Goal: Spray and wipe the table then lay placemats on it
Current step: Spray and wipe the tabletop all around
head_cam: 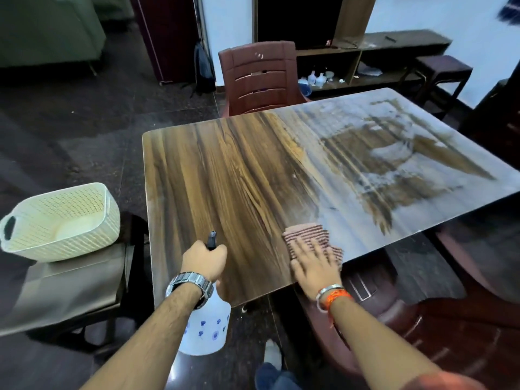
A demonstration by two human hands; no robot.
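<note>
A wood-grain table point(225, 170) fills the middle of the view; its right half carries pale wet streaks. My left hand point(204, 261) grips the dark head of a white spray bottle point(206, 330) with blue dots, held at the table's near edge with the nozzle pointing over the top. My right hand point(316, 263) lies flat, fingers spread, on a striped pinkish cloth point(306, 235) pressed onto the table near its front edge. No placemats are in sight.
A cream perforated basket point(60, 220) sits on a cushioned stool point(70, 285) to the left. A maroon plastic chair point(260, 77) stands at the far side, another point(394, 305) is tucked under the near right. A low shelf point(374, 63) lines the back wall.
</note>
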